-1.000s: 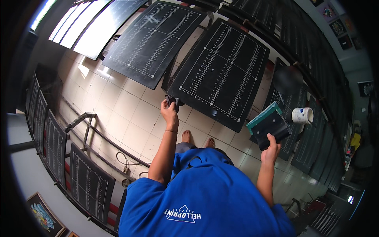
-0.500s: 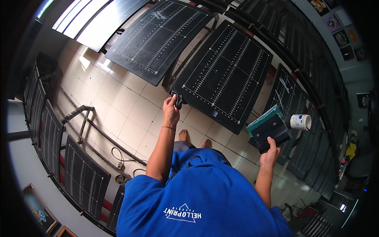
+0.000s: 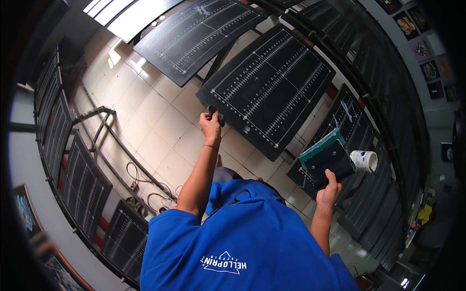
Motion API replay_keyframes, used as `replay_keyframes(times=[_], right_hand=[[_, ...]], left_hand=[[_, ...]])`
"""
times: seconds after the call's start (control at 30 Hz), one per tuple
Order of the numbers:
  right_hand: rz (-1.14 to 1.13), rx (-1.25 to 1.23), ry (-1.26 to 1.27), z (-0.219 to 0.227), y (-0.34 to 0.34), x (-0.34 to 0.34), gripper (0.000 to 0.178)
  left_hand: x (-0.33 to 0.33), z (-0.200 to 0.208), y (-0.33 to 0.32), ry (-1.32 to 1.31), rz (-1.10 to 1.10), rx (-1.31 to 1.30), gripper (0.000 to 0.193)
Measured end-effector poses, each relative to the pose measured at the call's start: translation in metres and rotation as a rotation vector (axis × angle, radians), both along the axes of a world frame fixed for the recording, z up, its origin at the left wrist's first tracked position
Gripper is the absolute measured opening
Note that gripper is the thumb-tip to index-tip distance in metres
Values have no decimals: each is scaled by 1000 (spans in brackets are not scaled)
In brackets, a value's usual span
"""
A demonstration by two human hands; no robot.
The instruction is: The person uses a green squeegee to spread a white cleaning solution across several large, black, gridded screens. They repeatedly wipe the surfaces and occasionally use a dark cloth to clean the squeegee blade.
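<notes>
The person's left hand [image 3: 210,127] is holding a dark cloth [image 3: 221,119], and the fingers are nearly closing on it, with the thumb side turning upward. The cloth is showing at the fingertips and at the right side of this hand, a small crumpled bundle. It is hanging just beside the near left corner of a large black board [image 3: 269,92] with white rulings; whether cloth and board are touching, I cannot tell, because both are dark there. The right hand [image 3: 330,190] is gripping a flat dark tool [image 3: 332,165] by its near edge: the thumb is lying on the upper face, and the other fingers are mostly hiding underneath. So the tool is extending forward and to the left from this hand, and its teal strip [image 3: 320,146] is running along the far edge. Just beside the tool, on its right, a white cup [image 3: 360,159] with blue stains is showing its open mouth. Another ruled board [image 3: 359,133] is lying behind the tool. The two hands are staying well apart, one on each side of the blue shirt [image 3: 247,237], and pale floor tiles [image 3: 165,126] are appearing below.
</notes>
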State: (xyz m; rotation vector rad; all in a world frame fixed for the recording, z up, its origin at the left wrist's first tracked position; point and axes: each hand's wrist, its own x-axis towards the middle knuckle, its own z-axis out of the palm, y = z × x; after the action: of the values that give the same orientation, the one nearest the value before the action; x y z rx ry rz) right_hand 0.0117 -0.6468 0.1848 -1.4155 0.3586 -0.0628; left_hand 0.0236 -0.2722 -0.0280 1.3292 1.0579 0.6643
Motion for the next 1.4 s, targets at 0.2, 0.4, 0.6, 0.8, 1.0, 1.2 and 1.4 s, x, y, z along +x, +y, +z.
replay_keyframes(times=[0.2,0.4,0.6,0.8,1.0,1.2,1.4], right_hand=[[161,96,-32,-1,-60,27,46],[285,153,-12,-1,-105,30,46],[219,235,6,-1,-151,29,38],[18,208,-23,-6,-182,10,43],[-173,230,32,-14,-204,-28,42],[-220,263,11,-15,-202,-24,40],[-115,207,-55,-6,-209,-13,53]], left_hand=[[-32,1,-137,73,-23,21,27],[-61,56,-255,325,-219,-1,29],[-30,99,-263,118,-562,279,14],[164,122,-253,89,-1234,1456,28],[216,72,-260,404,-1645,1792,16],[184,73,-241,163,-1718,1861,13],[130,53,-213,47,-1678,1775,16]])
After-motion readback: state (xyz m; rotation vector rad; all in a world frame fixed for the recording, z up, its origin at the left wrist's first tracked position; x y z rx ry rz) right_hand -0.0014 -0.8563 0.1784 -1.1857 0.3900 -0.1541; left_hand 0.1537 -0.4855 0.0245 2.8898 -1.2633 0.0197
